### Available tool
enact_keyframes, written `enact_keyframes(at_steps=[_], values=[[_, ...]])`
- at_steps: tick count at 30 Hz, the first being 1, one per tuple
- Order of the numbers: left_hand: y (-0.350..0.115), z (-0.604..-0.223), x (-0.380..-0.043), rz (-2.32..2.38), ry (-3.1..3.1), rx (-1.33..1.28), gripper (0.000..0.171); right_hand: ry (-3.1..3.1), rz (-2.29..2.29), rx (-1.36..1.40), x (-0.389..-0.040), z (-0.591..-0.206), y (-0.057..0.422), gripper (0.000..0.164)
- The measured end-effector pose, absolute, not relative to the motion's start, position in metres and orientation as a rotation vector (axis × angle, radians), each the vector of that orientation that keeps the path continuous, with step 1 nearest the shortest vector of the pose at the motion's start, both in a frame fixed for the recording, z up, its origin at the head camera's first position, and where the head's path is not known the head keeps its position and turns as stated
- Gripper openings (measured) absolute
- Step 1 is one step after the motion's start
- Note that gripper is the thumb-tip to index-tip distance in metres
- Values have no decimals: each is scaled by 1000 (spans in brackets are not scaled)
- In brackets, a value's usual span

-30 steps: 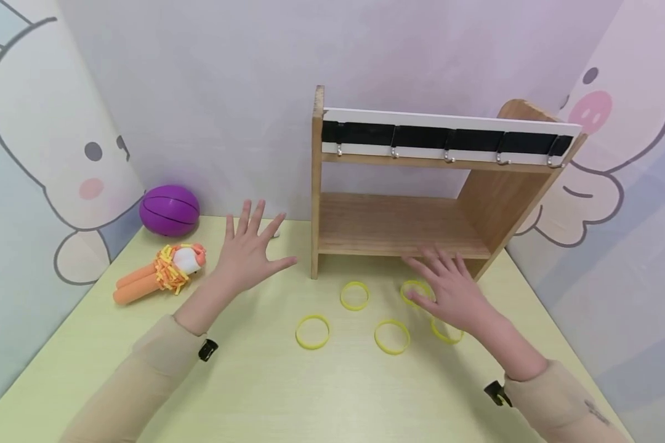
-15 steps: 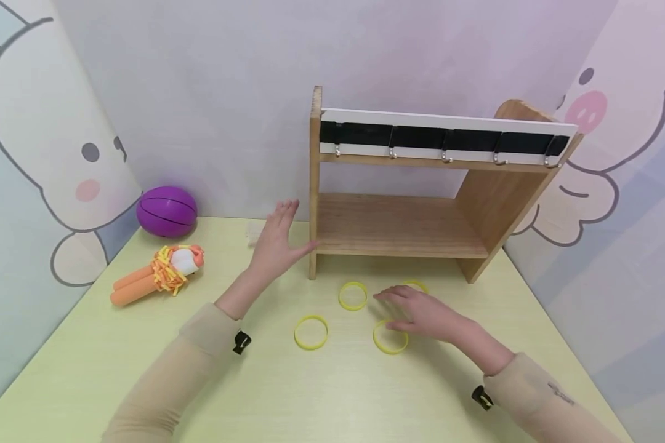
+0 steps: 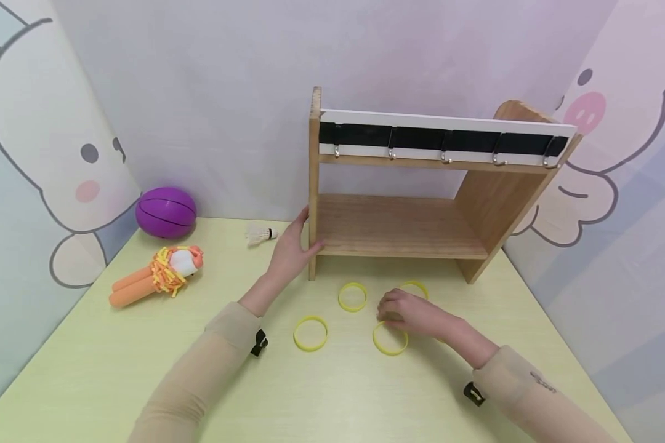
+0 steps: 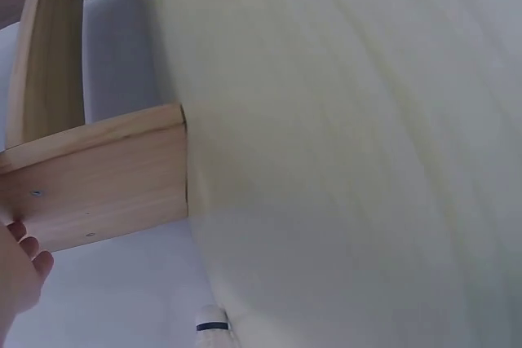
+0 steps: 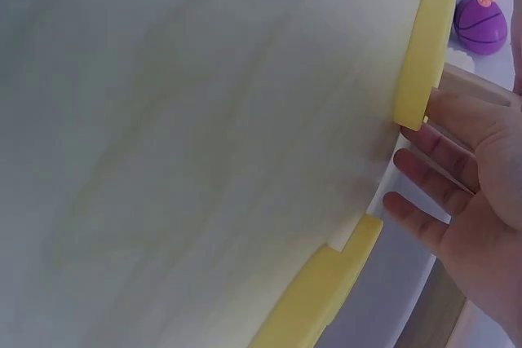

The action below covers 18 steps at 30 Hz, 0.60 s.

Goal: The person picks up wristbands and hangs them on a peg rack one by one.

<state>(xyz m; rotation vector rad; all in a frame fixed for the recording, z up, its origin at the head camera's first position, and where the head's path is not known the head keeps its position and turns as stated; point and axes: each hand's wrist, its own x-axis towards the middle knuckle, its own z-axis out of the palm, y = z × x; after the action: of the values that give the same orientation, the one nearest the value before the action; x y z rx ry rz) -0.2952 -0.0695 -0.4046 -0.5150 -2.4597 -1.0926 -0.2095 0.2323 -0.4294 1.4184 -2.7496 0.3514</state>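
The walls are pale, with a big cartoon face (image 3: 88, 166) at the left of the frame and a cartoon pig (image 3: 590, 111) at the upper right. The table (image 3: 332, 394) is light yellow. Right of the middle, a wooden shelf (image 3: 399, 227) stands near the back wall (image 3: 199, 92), with little hooks (image 3: 391, 154) along its top bar.

The left arm reaches up from the bottom. Its hand, the left hand (image 3: 288, 249), holds the shelf's left side, thumb at the front and fingers along the outside.

The right arm comes in from the lower right. The right hand (image 3: 412, 311) is low, fingers bent down by the front yellow ring (image 3: 390, 338); I cannot tell if they pinch it. More yellow rings (image 3: 353, 297) lie around it, below the shelf. A purple ball (image 3: 166, 213), doll (image 3: 157, 277) and shuttlecock (image 3: 261, 235) sit at the left.
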Motion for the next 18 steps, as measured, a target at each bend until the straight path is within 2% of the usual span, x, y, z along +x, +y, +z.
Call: enact_keyframes(at_steps=[18], values=[[-70, -412, -299, -1375, -2368, -619, 81, -2833, 566, 1299, -206, -418, 237, 5]])
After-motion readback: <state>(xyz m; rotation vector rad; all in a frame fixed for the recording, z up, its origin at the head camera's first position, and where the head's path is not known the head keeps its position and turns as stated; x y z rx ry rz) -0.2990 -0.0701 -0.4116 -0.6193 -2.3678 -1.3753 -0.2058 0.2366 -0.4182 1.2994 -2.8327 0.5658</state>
